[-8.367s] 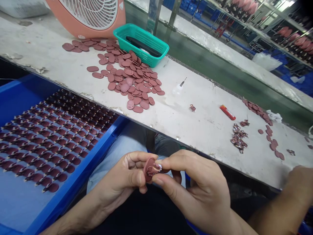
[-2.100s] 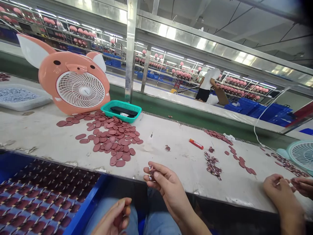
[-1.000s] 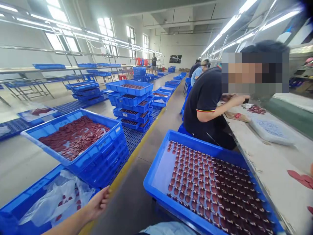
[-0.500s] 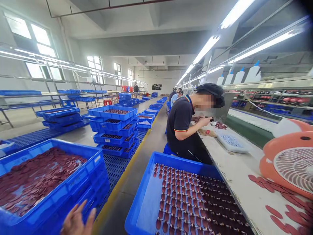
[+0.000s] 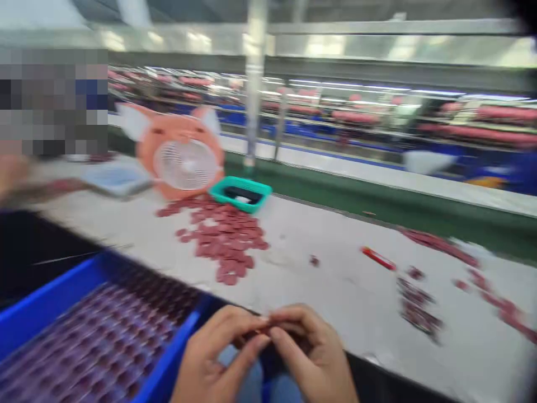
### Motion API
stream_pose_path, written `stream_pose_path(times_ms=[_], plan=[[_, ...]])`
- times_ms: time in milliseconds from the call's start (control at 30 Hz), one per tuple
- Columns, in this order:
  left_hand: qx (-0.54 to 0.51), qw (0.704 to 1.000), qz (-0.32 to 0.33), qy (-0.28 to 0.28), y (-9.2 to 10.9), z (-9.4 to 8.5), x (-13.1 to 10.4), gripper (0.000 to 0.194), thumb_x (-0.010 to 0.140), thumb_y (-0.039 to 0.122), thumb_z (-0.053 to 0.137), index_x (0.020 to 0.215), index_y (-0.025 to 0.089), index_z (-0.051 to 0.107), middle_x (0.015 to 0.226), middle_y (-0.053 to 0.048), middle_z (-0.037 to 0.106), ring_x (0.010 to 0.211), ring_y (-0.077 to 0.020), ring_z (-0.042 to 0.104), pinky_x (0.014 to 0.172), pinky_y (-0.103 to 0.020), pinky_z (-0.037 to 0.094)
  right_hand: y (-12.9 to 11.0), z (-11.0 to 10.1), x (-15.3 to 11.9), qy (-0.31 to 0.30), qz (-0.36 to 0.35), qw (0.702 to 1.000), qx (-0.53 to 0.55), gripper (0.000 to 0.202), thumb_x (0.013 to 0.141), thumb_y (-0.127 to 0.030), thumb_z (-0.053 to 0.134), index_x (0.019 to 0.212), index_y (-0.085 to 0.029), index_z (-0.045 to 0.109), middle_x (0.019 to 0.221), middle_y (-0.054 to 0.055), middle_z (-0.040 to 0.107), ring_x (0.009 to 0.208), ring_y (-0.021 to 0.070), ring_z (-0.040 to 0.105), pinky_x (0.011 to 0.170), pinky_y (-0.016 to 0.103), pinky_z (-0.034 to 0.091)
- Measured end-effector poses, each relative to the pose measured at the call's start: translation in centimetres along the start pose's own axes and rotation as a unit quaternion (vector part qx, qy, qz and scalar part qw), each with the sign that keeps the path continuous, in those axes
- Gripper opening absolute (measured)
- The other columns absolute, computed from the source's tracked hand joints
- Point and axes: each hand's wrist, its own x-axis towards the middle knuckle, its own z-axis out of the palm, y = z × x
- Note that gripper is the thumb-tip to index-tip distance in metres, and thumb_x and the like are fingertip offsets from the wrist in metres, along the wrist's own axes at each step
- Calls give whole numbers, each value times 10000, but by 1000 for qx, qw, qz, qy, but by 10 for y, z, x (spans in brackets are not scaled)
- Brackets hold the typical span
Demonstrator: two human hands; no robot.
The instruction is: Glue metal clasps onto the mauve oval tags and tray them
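Note:
My left hand (image 5: 224, 350) and my right hand (image 5: 308, 350) meet at the fingertips low in the middle, in front of the table's near edge. Both are pinched around a small reddish piece (image 5: 262, 331), mostly hidden by the fingers and blurred. Beyond them on the white table (image 5: 293, 291) lies a spread of flat dark-red ovals (image 5: 229, 238). To the left stands a blue tray (image 5: 50, 294) filled with rows of dark-red oval pieces (image 5: 96, 336).
An orange fan with ears (image 5: 184, 154) stands behind the ovals, beside a green basket (image 5: 241, 193). Farther right lie a red tool (image 5: 378, 258), a cluster of dark pieces (image 5: 417, 308) and more red ovals (image 5: 503, 305). A person's hand (image 5: 12, 170) shows at far left.
The view has swung right from the aisle to the table. My left hand, earlier apart near the stacked blue trays, is now at the table's edge, closed; my right hand has come into view.

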Motion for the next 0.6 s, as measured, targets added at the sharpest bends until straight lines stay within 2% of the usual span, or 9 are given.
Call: stream_pose_path(times_ms=[67,167,267,367,433,500,600], plan=[[-40,998,-39,-38,-7,13,21,62,801,348,773,821,308,817,821,-37,754,787,-219,701,688,-259,566,2,-8,6,50,-2,997,66,427,755,-560,802,982,-207,725,930,86,795,892,207,763,793,274,601],[-101,988,-100,-58,-12,27,34,121,724,401,825,750,285,804,754,-19,720,685,-192,672,626,-235,557,2,-14,2,99,-13,991,92,358,778,-438,819,1038,-209,730,982,68,791,935,187,752,813,253,590],[-130,980,-129,-79,-13,31,37,143,714,403,829,739,266,795,692,-4,680,586,-155,622,574,-221,540,1,-16,-4,122,-30,992,25,216,831,-346,763,994,-206,754,927,56,788,846,165,747,753,232,586],[-116,979,-126,-114,-16,31,38,156,741,405,799,747,250,782,693,-11,684,583,-164,636,544,-223,546,1,-18,0,117,-48,990,-66,137,847,-275,699,933,-197,772,852,50,786,743,155,741,665,208,577],[-71,987,-99,-106,-18,29,38,132,771,390,768,770,258,771,761,-19,715,668,-193,686,588,-232,572,0,-20,5,104,-62,984,-132,142,847,-236,661,912,-200,781,821,44,787,705,156,740,638,206,573],[1,996,-27,-86,-19,27,37,72,793,350,748,789,280,760,810,-8,731,739,-195,705,660,-225,578,-1,-20,8,88,-79,972,-205,176,850,-210,624,918,-203,787,819,41,790,696,161,741,642,218,570],[115,988,69,-70,-19,22,33,34,814,304,723,782,293,725,780,26,721,719,-160,690,686,-194,540,-1,-18,10,60,-98,953,-281,207,851,-198,593,921,-195,788,808,38,789,682,168,736,647,240,560]])
